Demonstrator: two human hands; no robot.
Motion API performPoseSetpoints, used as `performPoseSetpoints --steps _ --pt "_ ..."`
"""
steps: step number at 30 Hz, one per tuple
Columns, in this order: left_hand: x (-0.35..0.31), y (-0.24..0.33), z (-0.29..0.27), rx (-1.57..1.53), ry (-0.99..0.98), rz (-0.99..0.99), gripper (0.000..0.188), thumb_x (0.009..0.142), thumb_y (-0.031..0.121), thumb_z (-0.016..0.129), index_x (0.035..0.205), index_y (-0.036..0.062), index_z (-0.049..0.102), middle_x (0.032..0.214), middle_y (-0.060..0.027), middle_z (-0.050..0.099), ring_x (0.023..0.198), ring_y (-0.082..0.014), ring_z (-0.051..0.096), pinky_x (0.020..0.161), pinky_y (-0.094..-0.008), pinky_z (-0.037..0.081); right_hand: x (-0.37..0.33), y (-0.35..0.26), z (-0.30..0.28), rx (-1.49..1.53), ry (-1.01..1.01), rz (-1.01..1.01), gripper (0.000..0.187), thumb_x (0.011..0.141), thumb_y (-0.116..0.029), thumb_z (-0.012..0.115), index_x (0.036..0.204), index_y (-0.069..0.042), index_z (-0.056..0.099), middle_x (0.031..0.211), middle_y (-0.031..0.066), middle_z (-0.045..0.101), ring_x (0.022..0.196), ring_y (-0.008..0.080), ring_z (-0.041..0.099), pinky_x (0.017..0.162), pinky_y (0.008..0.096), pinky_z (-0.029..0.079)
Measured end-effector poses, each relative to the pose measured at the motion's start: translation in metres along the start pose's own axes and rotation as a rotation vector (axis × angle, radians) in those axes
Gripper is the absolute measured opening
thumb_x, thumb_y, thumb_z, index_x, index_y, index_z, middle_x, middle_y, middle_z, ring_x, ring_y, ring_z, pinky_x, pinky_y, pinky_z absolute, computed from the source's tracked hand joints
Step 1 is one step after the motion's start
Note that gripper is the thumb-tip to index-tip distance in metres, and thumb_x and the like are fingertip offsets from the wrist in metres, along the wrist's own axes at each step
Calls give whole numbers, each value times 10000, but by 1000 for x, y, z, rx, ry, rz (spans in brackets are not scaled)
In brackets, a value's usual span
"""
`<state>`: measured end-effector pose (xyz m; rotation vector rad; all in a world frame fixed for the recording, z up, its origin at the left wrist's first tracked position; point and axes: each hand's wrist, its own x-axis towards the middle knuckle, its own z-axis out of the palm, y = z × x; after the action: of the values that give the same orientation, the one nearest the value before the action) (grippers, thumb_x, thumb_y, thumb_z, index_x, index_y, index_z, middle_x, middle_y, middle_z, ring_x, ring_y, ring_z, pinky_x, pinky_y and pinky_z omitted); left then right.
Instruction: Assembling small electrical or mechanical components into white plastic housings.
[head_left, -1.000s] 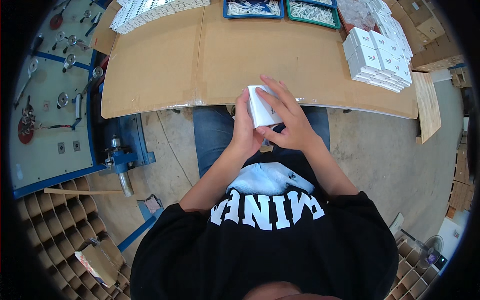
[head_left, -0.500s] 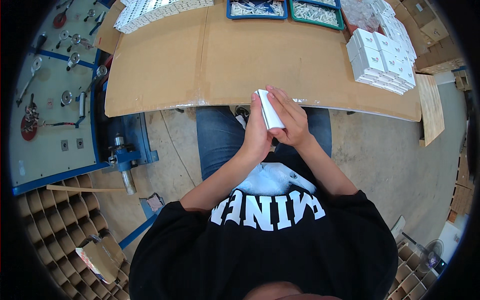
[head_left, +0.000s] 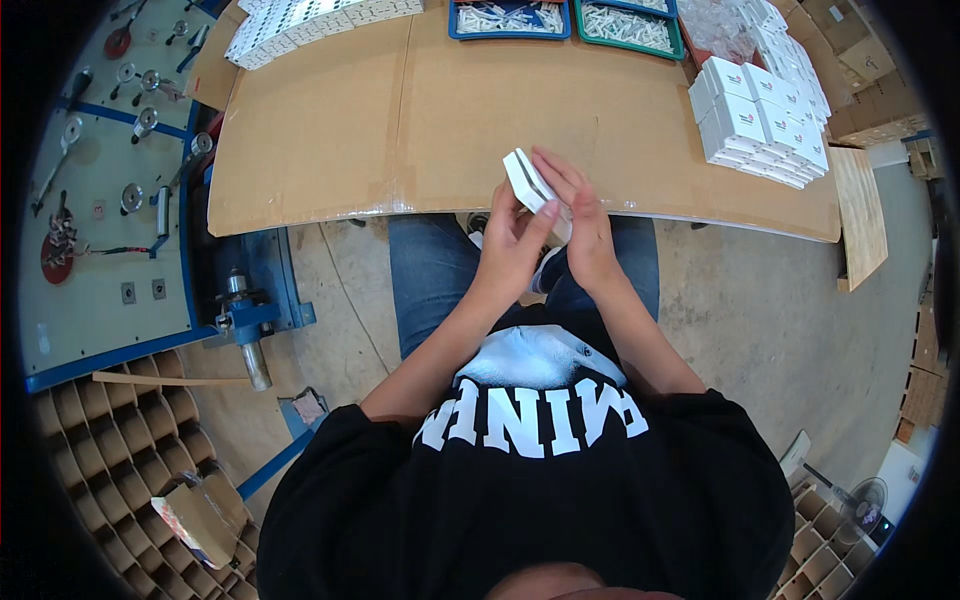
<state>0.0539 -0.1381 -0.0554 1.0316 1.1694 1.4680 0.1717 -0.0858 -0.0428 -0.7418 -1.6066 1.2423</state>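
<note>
A small white box (head_left: 522,182) is held up just over the table's near edge, tilted, with a dark gap along one side. My left hand (head_left: 512,248) grips it from the left and below, its thumb across the near part. On the right side my right hand (head_left: 590,232) presses against the box, fingers running along it and thumb side toward me. Both palms hide much of the lower half, so its bottom end shows only partly between them.
The cardboard-topped table (head_left: 310,130) spans the front. White boxes (head_left: 765,125) are stacked at its right. Blue (head_left: 510,30) and green trays (head_left: 630,40) of small white parts stand at the back, near a row of patterned white boxes (head_left: 300,30). A blue-framed machine (head_left: 240,310) stands left.
The white box has tilted further to the left and moved slightly away from me. My left thumb now lies across it, and the right hand has turned more edge-on.
</note>
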Motion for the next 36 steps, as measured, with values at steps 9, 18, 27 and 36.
performPoseSetpoints --steps 9,18,27,36 --pt "0 29 -7 -498 62 -435 577 1073 535 395 1426 83 453 1287 -89 600 1176 -193 604 1006 -369 485 -4 -14 -10 -298 -249 -123 544 924 -186 664 1405 39 550 1545 233 439 1427 357 445 1154 416 368" --pt "-4 19 4 -534 100 -474 619 1061 595 369 1436 109 448 1287 -55 586 1178 -168 584 999 -356 477 -12 12 -1 -563 -49 -402 482 987 -247 612 1357 60 573 1329 250 629 1213 401 635 998 414 529" --pt "-9 15 2 -512 127 -518 637 1056 607 369 1437 103 442 1256 -58 587 1146 -161 590 980 -347 486 -18 15 3 -542 -64 -393 460 1024 -244 557 1360 70 563 1320 262 629 1197 400 644 971 412 543" --pt "-9 17 5 -558 160 -486 591 1060 572 398 1420 107 451 1235 -52 599 1140 -167 590 999 -365 472 -16 14 3 -461 -69 -329 431 1052 -211 500 1390 53 543 1343 258 619 1217 391 635 999 384 523"
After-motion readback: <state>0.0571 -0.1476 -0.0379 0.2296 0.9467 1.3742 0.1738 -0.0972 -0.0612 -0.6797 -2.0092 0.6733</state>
